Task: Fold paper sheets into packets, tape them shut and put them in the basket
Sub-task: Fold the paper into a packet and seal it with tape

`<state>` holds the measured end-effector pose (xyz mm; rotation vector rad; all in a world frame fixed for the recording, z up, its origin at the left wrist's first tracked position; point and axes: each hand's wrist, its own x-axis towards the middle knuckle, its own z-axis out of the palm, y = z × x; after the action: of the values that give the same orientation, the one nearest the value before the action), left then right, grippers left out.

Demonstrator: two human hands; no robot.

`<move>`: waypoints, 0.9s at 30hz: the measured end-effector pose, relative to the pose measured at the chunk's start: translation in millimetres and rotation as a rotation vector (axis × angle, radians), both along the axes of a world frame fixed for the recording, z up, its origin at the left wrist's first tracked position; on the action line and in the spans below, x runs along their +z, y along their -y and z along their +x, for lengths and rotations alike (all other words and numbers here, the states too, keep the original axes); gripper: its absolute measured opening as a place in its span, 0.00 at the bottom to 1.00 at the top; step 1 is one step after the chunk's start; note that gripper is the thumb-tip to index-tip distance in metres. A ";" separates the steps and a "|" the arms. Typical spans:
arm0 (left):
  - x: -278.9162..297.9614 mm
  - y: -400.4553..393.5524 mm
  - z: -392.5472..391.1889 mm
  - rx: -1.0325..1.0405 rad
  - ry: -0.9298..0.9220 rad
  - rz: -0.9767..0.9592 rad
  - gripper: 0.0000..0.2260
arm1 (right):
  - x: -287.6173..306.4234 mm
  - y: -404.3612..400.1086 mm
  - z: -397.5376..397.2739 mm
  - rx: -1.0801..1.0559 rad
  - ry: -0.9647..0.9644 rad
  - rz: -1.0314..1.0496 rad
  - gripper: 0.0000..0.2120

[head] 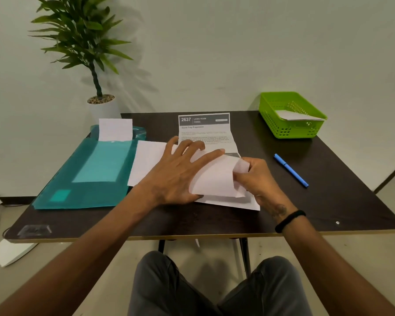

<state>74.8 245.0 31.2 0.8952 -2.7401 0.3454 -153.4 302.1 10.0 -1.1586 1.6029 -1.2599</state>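
A printed paper sheet [205, 131] lies in the middle of the dark table, its near part folded up into a white flap [214, 179]. My left hand [178, 172] presses flat on the sheet with fingers spread, thumb at the flap's near edge. My right hand [255, 181] pinches the flap's right edge and holds it bent over. Another white sheet [146, 160] lies under my left hand toward the left. The green basket [269, 124] stands at the far right corner with a folded packet [297, 115] inside.
A teal folder [89, 176] covers the table's left side, with a small white paper [115, 130] on a teal tape dispenser [139, 133] behind it. A blue pen [291, 170] lies right of my hands. A potted plant [100, 106] stands at the far left by the wall.
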 end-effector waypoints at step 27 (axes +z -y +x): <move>6.4 45.2 56.9 0.056 -0.174 0.021 0.55 | -2.1 -29.4 -44.8 0.227 -0.875 0.440 0.41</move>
<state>131.6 199.8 37.7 0.9610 -2.5686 0.2375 -198.1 331.6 8.0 -1.6366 2.1225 -0.1869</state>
